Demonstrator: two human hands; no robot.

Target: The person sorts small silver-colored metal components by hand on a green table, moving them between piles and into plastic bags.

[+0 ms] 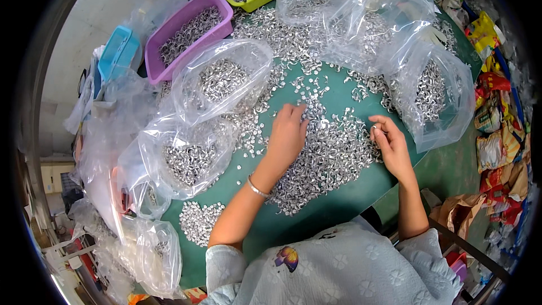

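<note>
A wide pile of small curved silvery metal pieces (322,164) lies on the green tabletop in front of me. My left hand (287,134), with a bracelet on its wrist, reaches over the pile's far left side. Its fingers are drawn together and point down among loose pieces; what they hold, if anything, is hidden. At the pile's right edge, my right hand (393,147) pinches one small metal piece (373,127) between thumb and forefinger. A smaller heap of shiny bits (200,221) sits left of my left forearm.
Clear plastic bags of metal pieces stand at left (189,164), far left (223,79) and right (429,93). Behind them are a purple basin (223,29) and a yellow-green basin (257,1), both holding pieces. A blue basket (118,51) stands far left. Colourful sacks (497,147) line the right side.
</note>
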